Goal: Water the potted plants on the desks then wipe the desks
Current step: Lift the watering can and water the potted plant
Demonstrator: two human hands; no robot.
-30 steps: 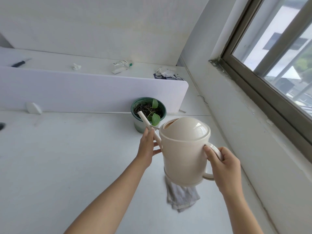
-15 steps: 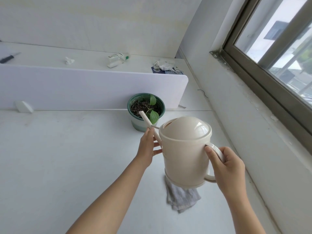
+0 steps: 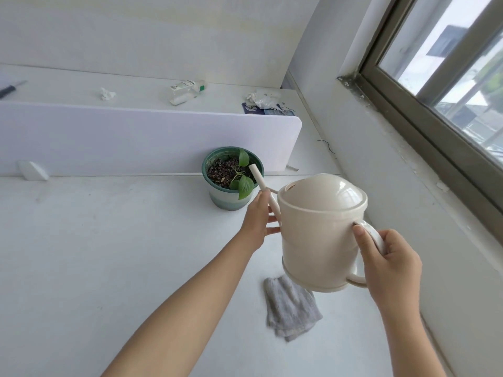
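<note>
Can (image 3: 321, 232), raised beside pot (image 3: 231, 183) on tabletop (image 3: 109, 254): right hand (image 3: 389, 268) wrapped round handle, left hand (image 3: 258, 219) pinching spout over soil; risk of overshoot wetting tabletop if tilted fast.

Cream watering can (image 3: 318, 238), green pot (image 3: 231, 198)

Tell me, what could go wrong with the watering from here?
The spout points over the near rim of the small potted plant, so water might spill onto the desk or bend the leaves. The left hand steadies only the thin spout while the right hand holds the watering can by its handle, so a sudden tip could overpour.
</note>
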